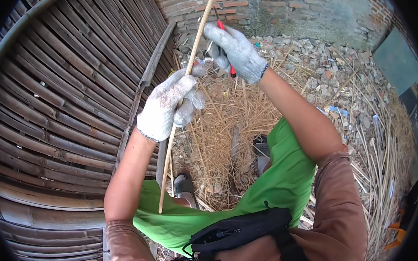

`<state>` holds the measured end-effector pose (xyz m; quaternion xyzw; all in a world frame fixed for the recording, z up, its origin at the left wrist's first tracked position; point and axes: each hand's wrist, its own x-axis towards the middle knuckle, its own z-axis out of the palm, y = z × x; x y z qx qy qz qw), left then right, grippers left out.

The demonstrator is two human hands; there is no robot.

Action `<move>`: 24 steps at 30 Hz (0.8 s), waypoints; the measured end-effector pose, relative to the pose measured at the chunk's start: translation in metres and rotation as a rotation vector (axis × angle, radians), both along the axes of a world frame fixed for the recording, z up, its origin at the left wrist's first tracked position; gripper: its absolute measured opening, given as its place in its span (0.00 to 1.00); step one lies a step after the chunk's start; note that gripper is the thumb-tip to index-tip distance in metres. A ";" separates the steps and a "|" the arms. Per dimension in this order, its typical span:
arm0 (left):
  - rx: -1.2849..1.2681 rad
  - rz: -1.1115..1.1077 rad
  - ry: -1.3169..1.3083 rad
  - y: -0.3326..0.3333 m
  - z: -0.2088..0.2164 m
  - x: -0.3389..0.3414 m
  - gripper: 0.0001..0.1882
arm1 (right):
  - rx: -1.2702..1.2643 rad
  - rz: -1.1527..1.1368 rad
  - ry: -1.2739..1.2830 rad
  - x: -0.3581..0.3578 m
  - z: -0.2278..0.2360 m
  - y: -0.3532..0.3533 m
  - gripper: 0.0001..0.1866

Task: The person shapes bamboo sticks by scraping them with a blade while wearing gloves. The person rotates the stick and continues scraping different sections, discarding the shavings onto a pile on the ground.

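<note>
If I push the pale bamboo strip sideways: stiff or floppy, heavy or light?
The pale bamboo strip would probably flex, not flop: it runs past the left hand both ways with only a gentle bend. Likely light for its length, being so slender.

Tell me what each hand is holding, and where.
The left hand grips a long pale strip partway along its length; the right hand holds a red-handled tool by its handle.

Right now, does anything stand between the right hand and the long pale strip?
Nothing visible stands between the right hand, which holds a red-handled tool, and the upper part of the pale strip. Lower down, the left hand grips the strip.
</note>
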<state>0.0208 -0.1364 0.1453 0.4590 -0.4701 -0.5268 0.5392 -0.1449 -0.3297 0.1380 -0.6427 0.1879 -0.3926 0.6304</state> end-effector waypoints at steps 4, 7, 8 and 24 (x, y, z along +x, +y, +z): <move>0.060 -0.077 -0.071 -0.018 0.044 -0.017 0.28 | 0.032 0.114 -0.295 -0.022 0.008 -0.020 0.22; 0.168 -0.056 -0.155 0.007 0.038 -0.025 0.31 | 0.035 -0.032 -0.213 -0.020 0.017 -0.003 0.21; 0.220 -0.039 -0.062 0.020 0.029 -0.028 0.31 | 0.045 0.007 -0.172 -0.020 0.012 -0.010 0.21; -0.020 0.421 -0.139 0.074 -0.047 -0.051 0.25 | 0.078 0.184 0.088 0.013 -0.014 0.060 0.21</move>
